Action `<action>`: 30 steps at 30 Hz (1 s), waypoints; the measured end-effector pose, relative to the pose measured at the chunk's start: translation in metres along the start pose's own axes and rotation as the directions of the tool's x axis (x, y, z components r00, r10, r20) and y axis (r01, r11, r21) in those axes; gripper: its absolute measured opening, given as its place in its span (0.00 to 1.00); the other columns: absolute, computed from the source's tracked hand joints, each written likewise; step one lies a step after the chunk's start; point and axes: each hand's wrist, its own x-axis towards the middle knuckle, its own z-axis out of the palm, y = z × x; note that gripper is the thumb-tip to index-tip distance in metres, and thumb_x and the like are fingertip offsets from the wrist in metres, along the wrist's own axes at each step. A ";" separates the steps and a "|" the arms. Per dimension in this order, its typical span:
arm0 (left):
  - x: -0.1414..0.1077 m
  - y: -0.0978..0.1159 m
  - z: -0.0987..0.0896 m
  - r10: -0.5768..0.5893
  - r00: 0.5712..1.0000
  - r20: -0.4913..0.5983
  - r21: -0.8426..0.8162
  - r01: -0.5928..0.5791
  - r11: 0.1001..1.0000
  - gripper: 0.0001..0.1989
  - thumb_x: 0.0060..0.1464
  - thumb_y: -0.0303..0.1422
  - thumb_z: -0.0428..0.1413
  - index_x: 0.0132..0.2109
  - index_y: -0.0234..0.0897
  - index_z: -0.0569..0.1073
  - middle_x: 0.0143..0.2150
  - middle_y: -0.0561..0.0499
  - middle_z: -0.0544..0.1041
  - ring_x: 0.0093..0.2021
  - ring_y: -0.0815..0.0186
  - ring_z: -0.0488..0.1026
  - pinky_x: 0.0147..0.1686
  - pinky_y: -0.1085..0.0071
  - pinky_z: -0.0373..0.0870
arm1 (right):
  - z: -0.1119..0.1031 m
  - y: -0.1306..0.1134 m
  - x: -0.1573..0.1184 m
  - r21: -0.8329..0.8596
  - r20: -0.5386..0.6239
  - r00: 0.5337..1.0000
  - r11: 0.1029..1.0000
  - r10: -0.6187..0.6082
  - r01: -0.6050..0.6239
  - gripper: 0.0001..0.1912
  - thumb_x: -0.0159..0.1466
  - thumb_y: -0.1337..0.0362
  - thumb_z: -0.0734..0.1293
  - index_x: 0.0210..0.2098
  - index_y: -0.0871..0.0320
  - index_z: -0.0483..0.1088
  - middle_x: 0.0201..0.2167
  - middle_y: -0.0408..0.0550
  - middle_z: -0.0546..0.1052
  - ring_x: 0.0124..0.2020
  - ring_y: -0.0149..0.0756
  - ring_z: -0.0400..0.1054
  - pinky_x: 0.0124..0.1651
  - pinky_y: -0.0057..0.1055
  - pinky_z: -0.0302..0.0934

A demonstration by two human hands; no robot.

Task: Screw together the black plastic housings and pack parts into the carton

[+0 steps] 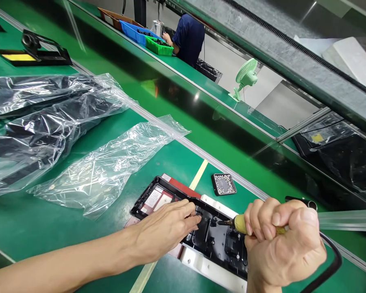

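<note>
The black housing [218, 244] lies midway between the counter's near and far edges, slanted, its open side up. The left hand [171, 224] reaches over it, fingers loosely curled and tips down inside; whether they pinch a small part, I cannot tell. The right hand [282, 242] has its fingers wrapped tight around the yellow grip of a corded driver [240, 224], whose dark tip points into the housing close to the left fingertips. That closeness looks like the main hazard: a tip skidding off its spot could jab a finger or score the plastic. A tilted driver might also seat a screw crooked, and too firm a push could crack a small post.

Under the housing, 2 white support blocks [198, 263] and a red-brown base [186, 187] show; if it sits unevenly on them, pressure could rock it. The thick cable [335, 254] loops beside the right wrist and could tug the tool off line.

The small screw tray [224, 184] stands just inside the counter's [79, 228] far edge; a knock could spill its contents. The loose clear bag [116, 167] overhangs that edge toward the green belt [177, 95], so it might get dragged along.
</note>
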 end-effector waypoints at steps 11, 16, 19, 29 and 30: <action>-0.002 0.001 0.002 -0.001 1.000 0.010 0.041 0.001 0.999 0.09 0.70 0.26 0.47 0.48 0.37 0.73 0.37 0.51 0.66 0.34 0.64 0.62 0.30 0.63 0.52 | 0.002 0.000 0.001 0.022 -0.008 0.997 0.997 0.071 -0.071 0.22 0.69 0.60 0.62 0.20 0.56 0.59 0.11 0.35 0.56 0.10 0.26 0.47 0.11 0.24 0.48; -0.002 0.001 0.003 -0.008 1.000 0.008 0.038 0.008 0.999 0.10 0.71 0.27 0.47 0.47 0.38 0.73 0.37 0.51 0.66 0.35 0.63 0.62 0.31 0.63 0.53 | 0.004 -0.002 0.001 0.027 -0.017 0.996 0.996 0.082 -0.082 0.22 0.68 0.61 0.62 0.18 0.56 0.58 0.10 0.35 0.55 0.10 0.26 0.46 0.10 0.24 0.46; -0.001 0.001 0.002 -0.013 1.000 0.001 0.029 0.013 0.999 0.10 0.71 0.27 0.47 0.47 0.38 0.73 0.37 0.51 0.66 0.35 0.63 0.62 0.32 0.63 0.54 | 0.004 -0.003 0.001 0.033 -0.018 0.995 0.995 0.096 -0.095 0.22 0.68 0.63 0.60 0.18 0.56 0.58 0.10 0.36 0.55 0.10 0.26 0.46 0.11 0.24 0.47; 0.001 0.002 0.000 -0.005 1.000 -0.011 0.028 0.005 1.000 0.11 0.71 0.27 0.47 0.49 0.38 0.73 0.36 0.51 0.67 0.34 0.63 0.63 0.31 0.64 0.55 | 0.002 -0.001 0.001 0.069 0.016 0.997 0.994 0.078 -0.079 0.19 0.67 0.67 0.59 0.19 0.57 0.58 0.11 0.35 0.55 0.11 0.24 0.47 0.12 0.22 0.48; 0.001 0.002 0.001 -0.005 1.000 -0.010 0.029 0.005 1.000 0.11 0.71 0.27 0.47 0.49 0.38 0.73 0.36 0.51 0.67 0.34 0.63 0.63 0.31 0.64 0.55 | 0.002 -0.001 0.001 0.072 0.012 0.997 0.994 0.081 -0.081 0.19 0.67 0.67 0.59 0.19 0.57 0.58 0.11 0.35 0.55 0.11 0.24 0.47 0.12 0.22 0.48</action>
